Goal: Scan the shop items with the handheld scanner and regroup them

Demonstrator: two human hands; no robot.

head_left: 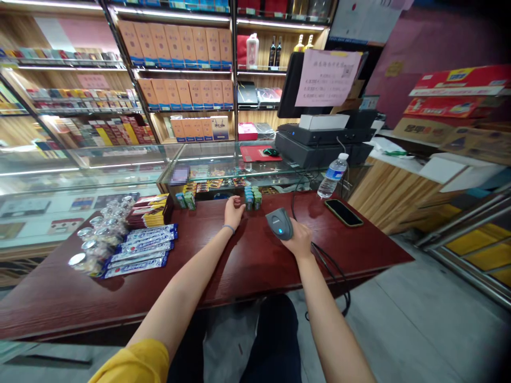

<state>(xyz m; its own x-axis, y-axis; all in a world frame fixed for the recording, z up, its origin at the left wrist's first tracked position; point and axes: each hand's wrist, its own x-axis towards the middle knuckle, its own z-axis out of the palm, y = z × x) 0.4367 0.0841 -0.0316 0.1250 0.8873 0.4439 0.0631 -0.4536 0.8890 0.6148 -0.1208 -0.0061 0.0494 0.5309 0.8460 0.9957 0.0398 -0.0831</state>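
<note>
My right hand (300,239) is wrapped round the handle of a dark grey barcode scanner (280,223), whose blue light glows on top. A black cable runs off beside that hand. My left hand (233,211), with a band at the wrist, is over the dark red table (207,250), its fingers curled in; whether they hold something small is hidden. Just right of it stand several small green and blue packs (253,198). A similar group of small green packs (186,200) stands further left, near the table's back edge.
On the left are blue-white sachets (139,250), maroon-yellow packs (149,210) and lidded clear jars (99,234). A water bottle (332,176) and a phone (343,213) sit on the right. Behind runs a glass counter (215,159) with a monitor (293,85); the scanner's cable (329,260) hangs over the front edge.
</note>
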